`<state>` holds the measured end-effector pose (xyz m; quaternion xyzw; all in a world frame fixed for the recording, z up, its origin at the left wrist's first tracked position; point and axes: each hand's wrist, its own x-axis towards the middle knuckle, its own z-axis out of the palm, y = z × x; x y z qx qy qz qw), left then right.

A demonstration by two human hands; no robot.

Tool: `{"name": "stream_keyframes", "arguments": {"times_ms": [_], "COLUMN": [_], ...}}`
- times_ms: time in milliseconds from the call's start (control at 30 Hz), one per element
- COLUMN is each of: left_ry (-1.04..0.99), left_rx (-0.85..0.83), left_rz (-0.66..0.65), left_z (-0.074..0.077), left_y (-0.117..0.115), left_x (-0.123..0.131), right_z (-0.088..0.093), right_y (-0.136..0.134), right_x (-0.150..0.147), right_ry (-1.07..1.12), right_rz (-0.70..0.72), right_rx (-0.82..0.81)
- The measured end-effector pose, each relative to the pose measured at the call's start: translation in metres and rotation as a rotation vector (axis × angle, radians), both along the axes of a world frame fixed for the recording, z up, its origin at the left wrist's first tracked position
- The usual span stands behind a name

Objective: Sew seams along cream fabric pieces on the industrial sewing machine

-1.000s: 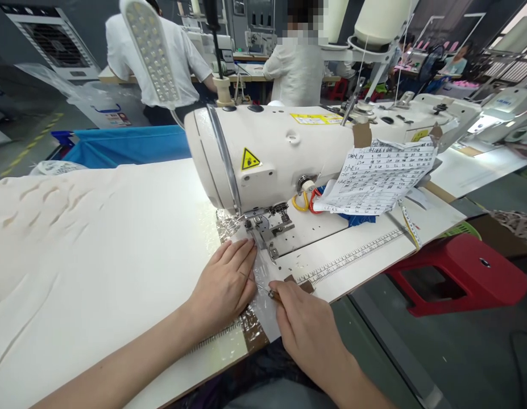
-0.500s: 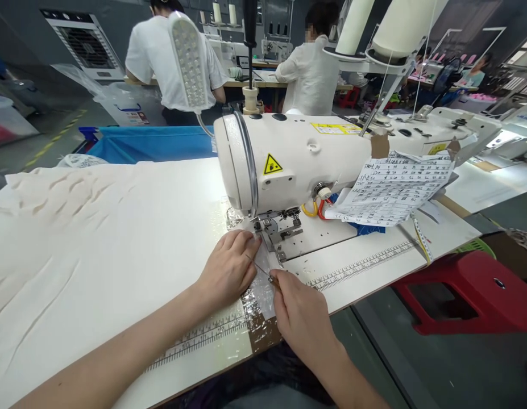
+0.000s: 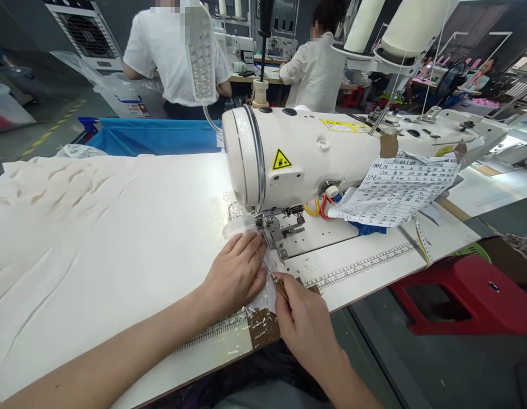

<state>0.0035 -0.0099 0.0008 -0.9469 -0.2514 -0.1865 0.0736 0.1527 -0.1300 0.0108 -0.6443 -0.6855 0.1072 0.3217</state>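
Observation:
My right hand [image 3: 303,318] is closed around the wooden handle of an awl [image 3: 281,288]. Its thin metal shaft points up and left, toward the needle area of the white sewing machine [image 3: 301,159]. Flat on a sheer white piece of fabric [image 3: 263,300] lies my left hand [image 3: 235,272], fingers stretched forward to the presser foot [image 3: 260,220]. Part of the same fabric shows beyond these fingertips, left of the foot. The awl's tip is hard to make out beside my left fingers.
Pale cloth [image 3: 67,187] is spread over the table's left side. Yellow- and red-handled scissors [image 3: 323,205] lie behind the needle area, near a handwritten sheet [image 3: 399,187]. A red stool [image 3: 468,295] stands at right. Two people sit ahead, beyond a blue cloth bin [image 3: 156,136].
The fabric has moved forward, with more of it showing beyond the presser foot. My left fingers have straightened. The awl's handle now shows more in my right hand.

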Motion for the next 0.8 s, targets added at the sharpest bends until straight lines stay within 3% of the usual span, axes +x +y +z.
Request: {"name": "stream_keyframes", "arguments": {"times_ms": [333, 800], "left_ry": [0.048, 0.005], "left_rx": [-0.004, -0.028], "left_rz": [0.022, 0.036], "left_z": [0.001, -0.005], "left_y": [-0.006, -0.013], "left_x": [0.0, 0.0], "right_z": [-0.003, -0.012], "right_y": [-0.015, -0.014], "right_x": [0.041, 0.043], "right_ry": [0.298, 0.374], "right_rz": [-0.044, -0.07], "right_rx": [-0.106, -0.073]}}
